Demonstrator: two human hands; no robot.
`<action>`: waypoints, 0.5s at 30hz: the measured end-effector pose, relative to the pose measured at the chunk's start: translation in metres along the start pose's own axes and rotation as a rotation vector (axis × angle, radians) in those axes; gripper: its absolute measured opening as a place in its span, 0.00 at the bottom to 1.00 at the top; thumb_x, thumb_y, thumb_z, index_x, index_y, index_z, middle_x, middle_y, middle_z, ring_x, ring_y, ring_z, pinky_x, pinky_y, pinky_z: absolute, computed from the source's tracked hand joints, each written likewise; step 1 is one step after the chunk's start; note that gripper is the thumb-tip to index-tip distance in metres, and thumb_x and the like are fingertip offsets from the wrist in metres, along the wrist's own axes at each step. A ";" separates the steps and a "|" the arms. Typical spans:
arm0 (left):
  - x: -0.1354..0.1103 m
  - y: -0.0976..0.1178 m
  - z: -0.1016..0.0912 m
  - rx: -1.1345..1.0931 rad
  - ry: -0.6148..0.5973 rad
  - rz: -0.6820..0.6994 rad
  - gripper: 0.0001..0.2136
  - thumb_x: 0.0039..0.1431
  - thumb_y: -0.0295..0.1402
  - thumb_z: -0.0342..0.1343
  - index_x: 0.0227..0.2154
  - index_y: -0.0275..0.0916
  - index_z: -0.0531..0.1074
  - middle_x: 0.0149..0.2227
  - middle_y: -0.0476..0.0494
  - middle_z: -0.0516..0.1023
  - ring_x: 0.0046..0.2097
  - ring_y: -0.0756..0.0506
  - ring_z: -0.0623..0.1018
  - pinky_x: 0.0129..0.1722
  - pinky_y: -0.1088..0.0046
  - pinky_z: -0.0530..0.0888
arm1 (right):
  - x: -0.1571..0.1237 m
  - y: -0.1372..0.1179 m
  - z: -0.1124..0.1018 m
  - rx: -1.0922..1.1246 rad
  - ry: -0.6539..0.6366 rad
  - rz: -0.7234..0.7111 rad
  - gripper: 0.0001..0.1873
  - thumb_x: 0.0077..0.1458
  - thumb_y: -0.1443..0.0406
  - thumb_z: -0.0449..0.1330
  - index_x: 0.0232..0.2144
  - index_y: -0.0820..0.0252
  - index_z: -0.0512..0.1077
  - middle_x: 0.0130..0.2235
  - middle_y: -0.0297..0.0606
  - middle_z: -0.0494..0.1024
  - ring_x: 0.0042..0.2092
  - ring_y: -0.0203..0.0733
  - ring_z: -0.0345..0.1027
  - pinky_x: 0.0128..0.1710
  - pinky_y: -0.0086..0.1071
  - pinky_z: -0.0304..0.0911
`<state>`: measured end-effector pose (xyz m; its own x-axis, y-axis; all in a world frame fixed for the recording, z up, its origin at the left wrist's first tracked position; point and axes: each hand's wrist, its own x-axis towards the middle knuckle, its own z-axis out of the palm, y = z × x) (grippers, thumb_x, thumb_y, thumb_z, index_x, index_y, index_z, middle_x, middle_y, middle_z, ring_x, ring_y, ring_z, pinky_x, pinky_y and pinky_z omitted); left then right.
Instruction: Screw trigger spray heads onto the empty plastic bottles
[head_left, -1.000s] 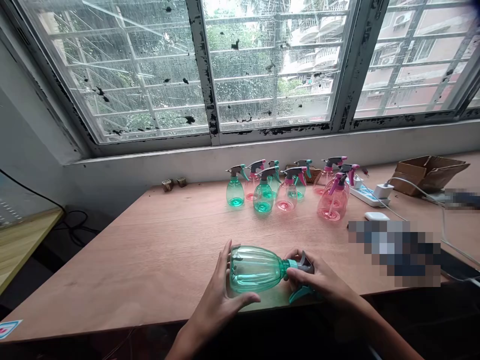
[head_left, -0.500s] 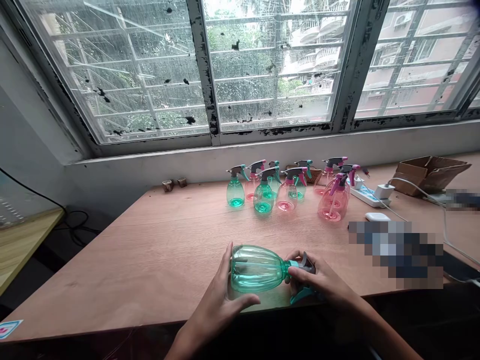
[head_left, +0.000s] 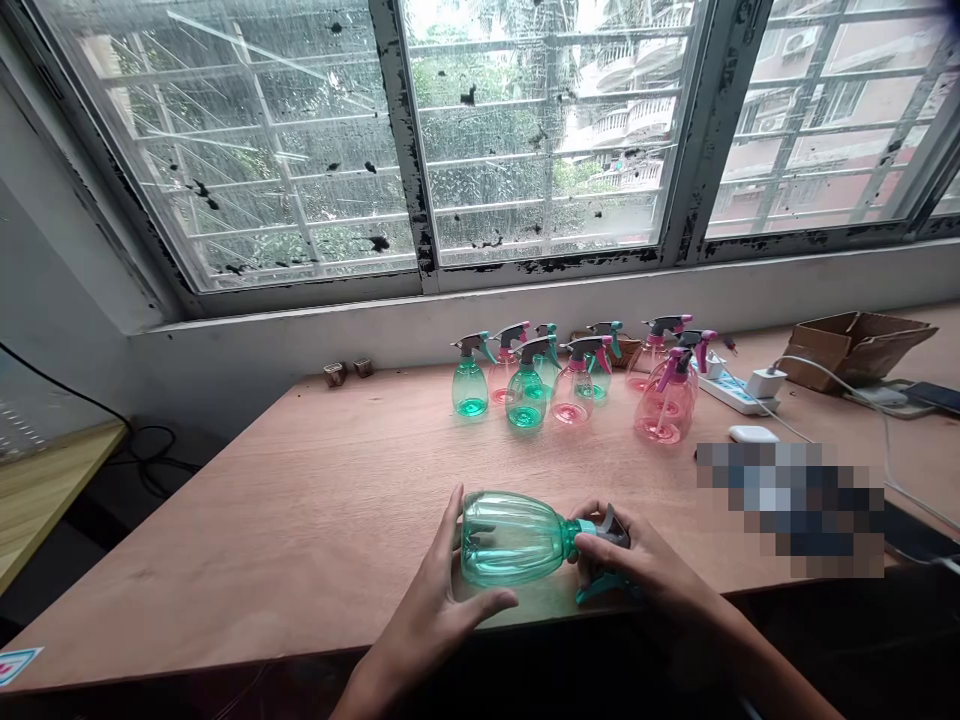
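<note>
A clear green spray bottle (head_left: 514, 537) lies on its side near the front edge of the wooden table (head_left: 300, 520), base to the left. My left hand (head_left: 439, 600) cups the bottle's base and body, thumb under it and fingers behind. My right hand (head_left: 649, 570) is closed round the grey and teal spray head (head_left: 604, 555) at the bottle's neck.
Several green and pink spray bottles (head_left: 570, 385) stand in a group at the back of the table below the window. A white power strip (head_left: 739, 390) with a cable, a cardboard box (head_left: 855, 345) and a phone (head_left: 934, 397) lie to the right. Two small blocks (head_left: 346, 371) sit at the wall.
Hardly anything has moved. Both hands keep the same hold on the lying bottle, which has shifted very slightly.
</note>
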<state>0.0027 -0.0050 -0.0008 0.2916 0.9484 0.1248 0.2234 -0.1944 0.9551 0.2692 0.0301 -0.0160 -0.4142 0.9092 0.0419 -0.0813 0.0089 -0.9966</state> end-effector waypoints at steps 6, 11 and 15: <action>0.002 0.000 0.000 0.033 0.023 0.054 0.47 0.54 0.35 0.67 0.69 0.50 0.42 0.68 0.36 0.58 0.65 0.33 0.66 0.64 0.51 0.64 | 0.000 0.002 -0.001 0.006 0.014 0.015 0.21 0.54 0.49 0.66 0.38 0.59 0.69 0.25 0.35 0.82 0.28 0.45 0.77 0.31 0.34 0.67; 0.001 -0.002 0.000 0.077 -0.004 0.037 0.49 0.56 0.33 0.66 0.69 0.52 0.35 0.67 0.37 0.61 0.62 0.35 0.70 0.64 0.50 0.64 | -0.001 0.003 -0.001 0.027 -0.013 0.006 0.20 0.56 0.51 0.65 0.39 0.59 0.68 0.26 0.35 0.83 0.29 0.44 0.77 0.31 0.33 0.67; 0.000 -0.004 -0.001 0.090 -0.011 -0.001 0.51 0.55 0.38 0.67 0.70 0.45 0.35 0.68 0.32 0.58 0.65 0.34 0.66 0.65 0.50 0.62 | -0.001 0.002 0.000 0.044 -0.011 0.002 0.20 0.55 0.51 0.66 0.38 0.59 0.69 0.26 0.33 0.81 0.28 0.42 0.76 0.31 0.32 0.68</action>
<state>0.0009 -0.0037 -0.0039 0.3018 0.9457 0.1206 0.3065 -0.2161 0.9270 0.2692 0.0292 -0.0184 -0.4243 0.9046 0.0409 -0.1197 -0.0113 -0.9927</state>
